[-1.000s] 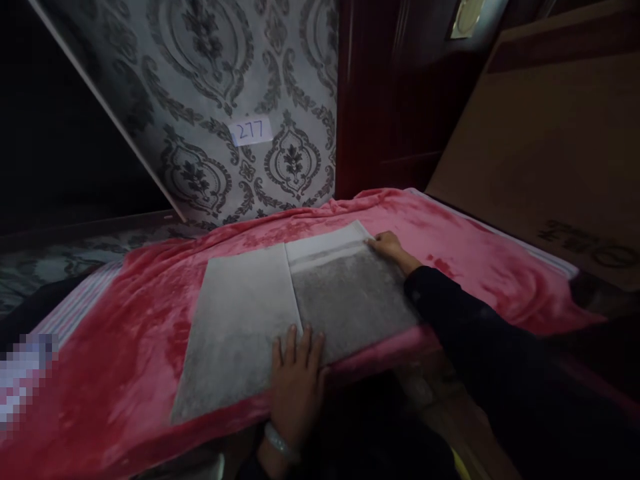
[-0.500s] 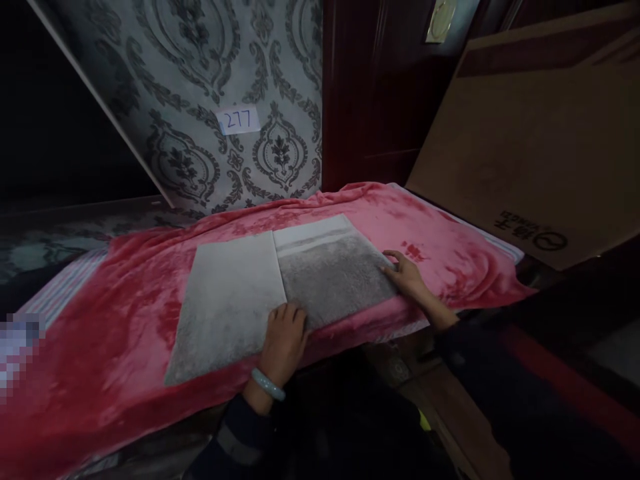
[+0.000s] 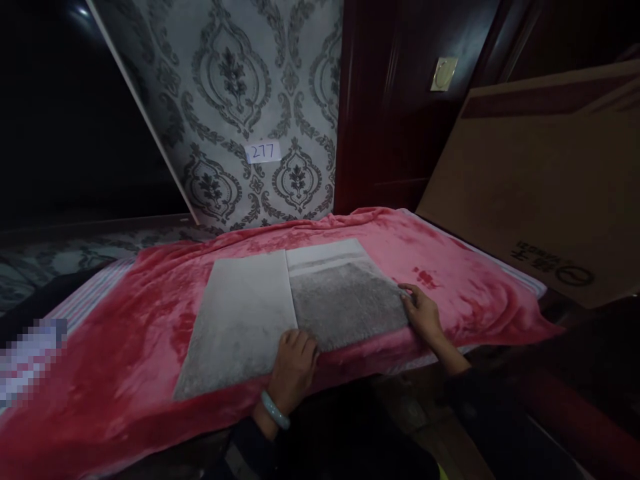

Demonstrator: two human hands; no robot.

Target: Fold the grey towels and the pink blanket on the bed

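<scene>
A grey towel (image 3: 350,300) lies spread on a pink and red plush blanket (image 3: 135,347). Its left part is pale and smooth-looking; its right part is darker and fluffy, with a pale band along the far side. An upright seam or fold edge divides the two parts. At the near end of that line, my left hand (image 3: 295,367), with a bracelet at the wrist, has its fingers curled down on the towel. My right hand (image 3: 421,312) pinches the towel's right edge near its front corner, thumb and fingertips closed on it.
A large cardboard box (image 3: 540,187) leans at the right, beside a dark red door (image 3: 390,120). Behind the blanket is patterned wallpaper with a paper label (image 3: 264,152) marked 277. A dark screen (image 3: 75,120) stands at the left. A striped cloth (image 3: 100,287) shows under the blanket.
The camera view has shifted, so the whole scene sits lower and further right. Both hands keep their places on the towel, which looks the same.
</scene>
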